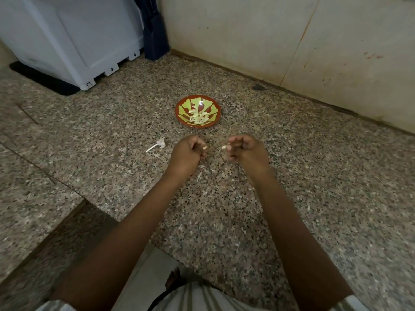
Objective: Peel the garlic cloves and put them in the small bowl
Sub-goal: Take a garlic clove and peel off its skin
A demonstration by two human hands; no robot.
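A small red bowl (179,110) with a green pattern sits on the speckled granite counter and holds several peeled garlic cloves (198,117). Just in front of it my left hand (187,153) is curled, with a pale bit of garlic (204,148) showing at its fingertips. My right hand (246,150) is curled too and pinches a small pale garlic piece (224,147) between thumb and fingers. The two hands are a short gap apart, above the counter.
A garlic stem with papery skin (157,145) lies left of my hands, and skin scraps (199,176) lie under them. A white appliance (74,39) stands at the back left, a dark blue object (156,34) in the corner, and a tiled wall (292,41) behind.
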